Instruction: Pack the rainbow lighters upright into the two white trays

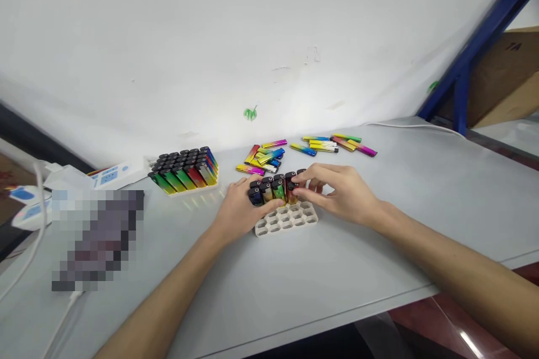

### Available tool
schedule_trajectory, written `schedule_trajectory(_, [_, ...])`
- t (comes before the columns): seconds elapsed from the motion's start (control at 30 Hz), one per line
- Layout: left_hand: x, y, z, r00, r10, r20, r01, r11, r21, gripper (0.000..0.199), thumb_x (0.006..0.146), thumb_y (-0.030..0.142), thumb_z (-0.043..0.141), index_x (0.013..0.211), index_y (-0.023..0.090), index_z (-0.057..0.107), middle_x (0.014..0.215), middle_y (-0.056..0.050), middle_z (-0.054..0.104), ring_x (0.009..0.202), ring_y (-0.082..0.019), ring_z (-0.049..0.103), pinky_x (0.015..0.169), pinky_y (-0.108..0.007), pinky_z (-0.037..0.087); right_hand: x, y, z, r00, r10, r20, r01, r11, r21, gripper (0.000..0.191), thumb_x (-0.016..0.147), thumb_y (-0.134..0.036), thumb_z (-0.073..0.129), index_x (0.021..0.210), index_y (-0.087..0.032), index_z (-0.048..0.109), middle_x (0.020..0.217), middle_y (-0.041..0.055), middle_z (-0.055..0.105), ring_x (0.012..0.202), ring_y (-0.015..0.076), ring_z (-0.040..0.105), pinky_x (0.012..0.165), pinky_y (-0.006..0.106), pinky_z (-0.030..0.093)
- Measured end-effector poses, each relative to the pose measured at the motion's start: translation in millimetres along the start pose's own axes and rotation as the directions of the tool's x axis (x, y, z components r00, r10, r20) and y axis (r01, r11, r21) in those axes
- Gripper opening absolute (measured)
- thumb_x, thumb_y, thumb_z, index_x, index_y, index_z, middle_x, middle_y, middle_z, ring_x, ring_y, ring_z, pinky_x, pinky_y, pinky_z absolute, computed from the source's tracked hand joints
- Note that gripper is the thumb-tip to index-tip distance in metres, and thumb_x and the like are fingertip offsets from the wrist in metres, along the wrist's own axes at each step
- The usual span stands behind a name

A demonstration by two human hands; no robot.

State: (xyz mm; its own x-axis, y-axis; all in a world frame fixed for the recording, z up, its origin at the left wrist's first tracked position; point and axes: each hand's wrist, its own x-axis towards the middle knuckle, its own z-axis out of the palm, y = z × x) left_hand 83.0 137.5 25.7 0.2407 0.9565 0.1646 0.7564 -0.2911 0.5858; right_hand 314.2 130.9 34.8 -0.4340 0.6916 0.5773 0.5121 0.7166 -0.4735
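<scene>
1. White wall (295,84) backs a grey bench (236,291); loose lighters (311,148) lie scattered near the wall.
2. Right hand (347,193): thumb and fingers pinch the black top of a reddish lighter (292,196), its long axis roughly upright, at the right end of the front row.
3. Left hand (236,210): thumb and fingers clamp around the left side of the standing lighters (266,190).
4. Empty cells of the pale tray (290,229) lie on the person's side of that row.
5. Nearer hand to the reddish lighter: the right.

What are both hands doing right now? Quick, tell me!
Left hand: curled around the standing lighters, thumb in front.
Right hand: fingertips closed on a reddish lighter.
</scene>
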Motion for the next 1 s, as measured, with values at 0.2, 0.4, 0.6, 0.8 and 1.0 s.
schedule_trajectory(0.2, [1.0,1.1,-1.7,1.0,0.008,-0.014,-0.008,1.0,0.009,0.04,0.075,0.053,0.071,0.102,0.024,0.064,0.101,-0.004,0.071,0.097,-0.026,0.064,0.086,-0.039,0.048,3.5,5.6,-7.5,0.998,-0.037,-0.058,0.03,0.993,-0.116,0.025,0.095,-0.04,0.054,0.096,-0.023,0.073,0.073,0.0024,0.065,0.059,0.0136,0.052,0.06,0.028,0.043])
schedule_trajectory(0.4, [1.9,3.2,-5.5,0.999,0.036,0.004,-0.036,0.996,0.077,0.036,0.076,0.052,0.071,0.099,0.025,0.066,0.101,-0.004,0.073,0.098,-0.027,0.064,0.088,-0.041,0.047,13.3,66.0,-31.1,0.858,0.37,-0.357,-0.49,0.798,-0.349,0.035,0.098,-0.036,0.042,0.113,-0.02,0.069,0.103,0.0118,0.065,0.088,0.0242,0.058,0.078,0.035,0.044])
schedule_trajectory(0.6, [2.5,-3.9,-6.8,0.999,0.034,0.008,-0.035,0.994,0.104,0.052,0.074,0.059,0.07,0.112,0.025,0.064,0.113,-0.006,0.071,0.109,-0.029,0.062,0.093,-0.041,0.046,5.6,115.0,-38.5,0.739,0.606,-0.293,-0.641,0.5,-0.582,0.043,0.098,-0.035,0.037,0.109,-0.011,0.07,0.115,0.021,0.06,0.109,0.034,0.049,0.092,0.043,0.039])
schedule_trajectory(0.8, [2.5,-5.8,-8.0,0.998,0.054,0.037,-0.057,0.995,0.087,0.05,0.077,0.06,0.066,0.113,0.025,0.063,0.11,-0.004,0.071,0.104,-0.028,0.063,0.087,-0.039,0.048,7.4,110.5,-35.0,0.67,0.679,-0.299,-0.702,0.449,-0.552,0.037,0.095,-0.037,0.044,0.111,-0.009,0.061,0.105,0.02,0.065,0.106,0.0344,0.055,0.081,0.04,0.043])
schedule_trajectory(1.0, [1.8,-2.6,-9.9,0.996,0.051,0.071,-0.058,0.994,0.089,0.041,0.08,0.056,0.066,0.104,0.024,0.062,0.102,-0.003,0.072,0.099,-0.027,0.064,0.082,-0.037,0.049,9.8,104.0,-37.8,0.608,0.764,-0.216,-0.725,0.424,-0.542,0.029,0.088,-0.022,0.048,0.112,-0.009,0.057,0.123,0.0233,0.054,0.09,0.0284,0.064,0.071,0.036,0.045])
